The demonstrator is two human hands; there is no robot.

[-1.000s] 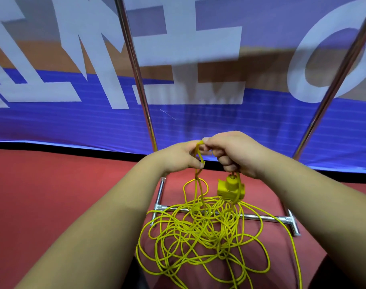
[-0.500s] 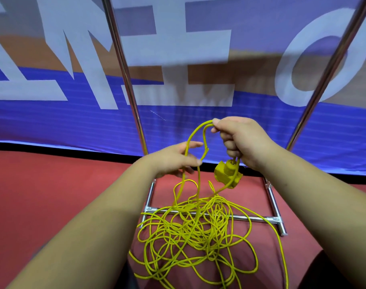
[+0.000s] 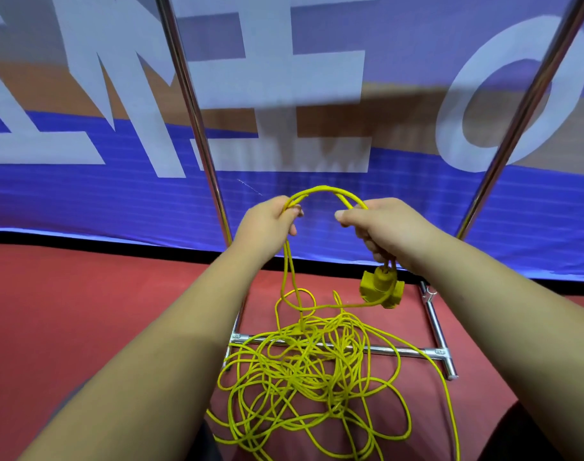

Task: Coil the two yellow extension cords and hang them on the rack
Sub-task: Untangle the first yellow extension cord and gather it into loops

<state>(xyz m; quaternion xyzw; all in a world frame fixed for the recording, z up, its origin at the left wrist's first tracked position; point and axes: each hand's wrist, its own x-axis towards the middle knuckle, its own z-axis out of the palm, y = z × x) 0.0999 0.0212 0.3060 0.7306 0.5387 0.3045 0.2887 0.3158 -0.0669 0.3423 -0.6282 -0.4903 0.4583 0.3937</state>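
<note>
Head view: both hands are up in front of the rack (image 3: 190, 111), with a short arch of yellow cord (image 3: 323, 189) stretched between them. The left hand (image 3: 270, 221) has its fingers curled round the cord, which drops from it straight down into the mess below. The right hand (image 3: 383, 231) is closed on the cord too, with the chunky plug end (image 3: 380, 287) dangling just under the fist. My guess is the right hand collects loops while the left measures out the next one, so coiling has barely begun. Most of the cord sits in a tangled pile (image 3: 303, 387) on the red floor (image 3: 84, 311), draped over the rack's near base bar. Can't tell if that's one cord or both.
</note>
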